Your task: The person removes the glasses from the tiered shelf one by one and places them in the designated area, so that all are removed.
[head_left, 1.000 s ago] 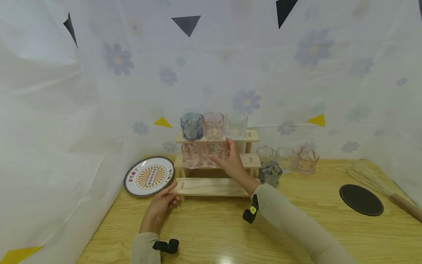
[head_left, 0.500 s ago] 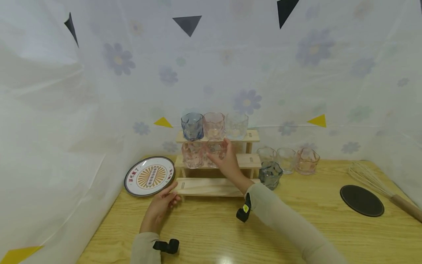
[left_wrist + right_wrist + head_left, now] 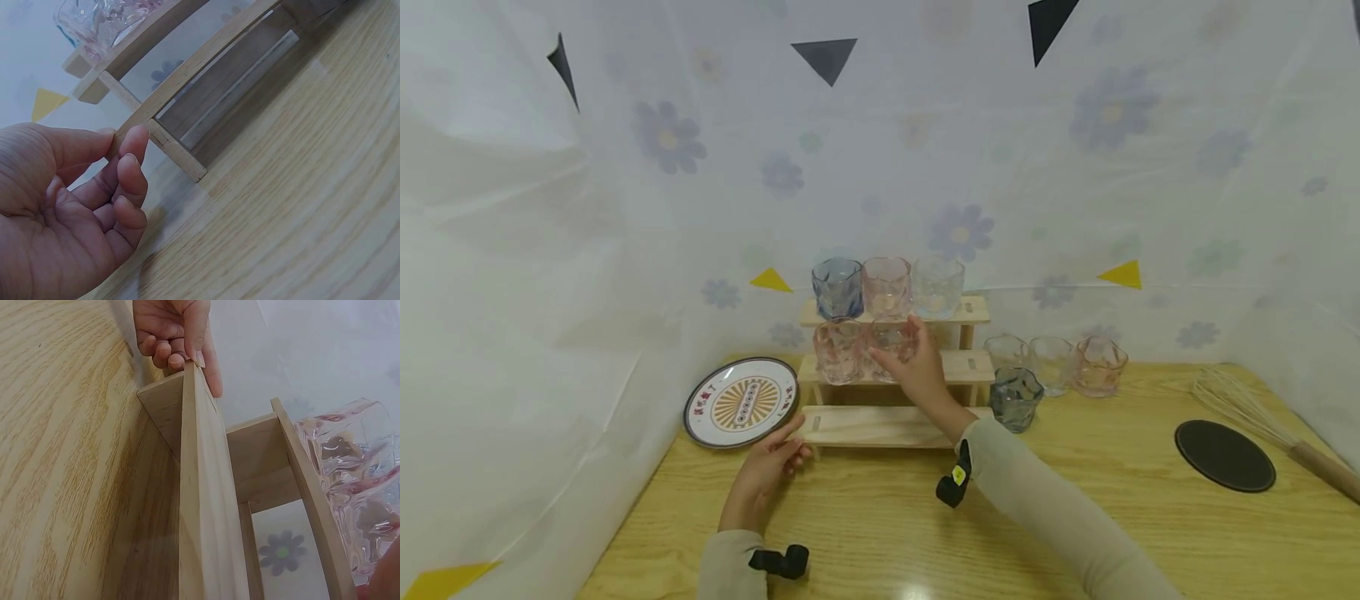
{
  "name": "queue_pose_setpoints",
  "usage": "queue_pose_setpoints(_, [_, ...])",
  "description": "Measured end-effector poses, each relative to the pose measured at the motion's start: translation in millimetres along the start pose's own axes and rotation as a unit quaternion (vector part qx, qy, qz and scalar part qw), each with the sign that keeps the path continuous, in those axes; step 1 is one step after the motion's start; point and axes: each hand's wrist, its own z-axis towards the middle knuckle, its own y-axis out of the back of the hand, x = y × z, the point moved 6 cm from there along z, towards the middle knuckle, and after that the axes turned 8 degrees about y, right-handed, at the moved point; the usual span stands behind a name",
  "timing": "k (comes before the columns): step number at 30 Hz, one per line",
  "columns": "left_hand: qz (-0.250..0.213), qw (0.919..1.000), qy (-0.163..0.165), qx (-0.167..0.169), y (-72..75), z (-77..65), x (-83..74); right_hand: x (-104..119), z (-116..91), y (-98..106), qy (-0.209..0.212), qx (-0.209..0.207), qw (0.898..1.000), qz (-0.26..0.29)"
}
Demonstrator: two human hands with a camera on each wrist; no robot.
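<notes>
"What do I have nearest on the feed?"

"I see the left hand above the yellowish wood-grain table. Its thumb and index finger pinch the left end of the lowest shelf of a pale wooden three-tier stand; the other fingers curl loosely beside that end. A white round plate with a dark rim lies just left of it."

"And the right?"

"I see the right hand above the lowest shelf, grasping a pale pink rippled-glass tumbler at the middle one. The thumb lies across the tumbler's front, a finger along its right side near the rim."

"Is its base down on the wood?"

"It's upright, but I can't tell whether the base touches. A matching pink tumbler stands just to its left."

"Farther back?"

"On the top shelf I get a blue glass tumbler, a pink one and a clear one in a row, with a white flower-printed sheet behind them."
</notes>
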Motion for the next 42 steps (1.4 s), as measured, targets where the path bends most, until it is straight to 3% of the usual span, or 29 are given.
queue_pose_setpoints(13, [-0.007, 1.0, 0.002, -0.004, -0.7, 2.8, 3.2, 2, -9, 17, -0.012, 0.014, 0.999, -0.037])
queue_pose_setpoints(25, [-0.012, 0.9999, 0.004, -0.001, -1.0, 3.1, 3.1, 10, -19, 50, -0.025, 0.039, 0.999, -0.008])
queue_pose_setpoints(32, [-0.01, 0.9999, 0.002, -0.002, 0.2, 4.3, 4.1, 10, -26, 70, 0.005, 0.031, 0.999, -0.03])
queue_pose_setpoints(42, [0.0, 1.0, 0.007, -0.002, 0.3, 3.2, 3.6, 10, -39, 102, -0.033, 0.057, 0.997, -0.04])
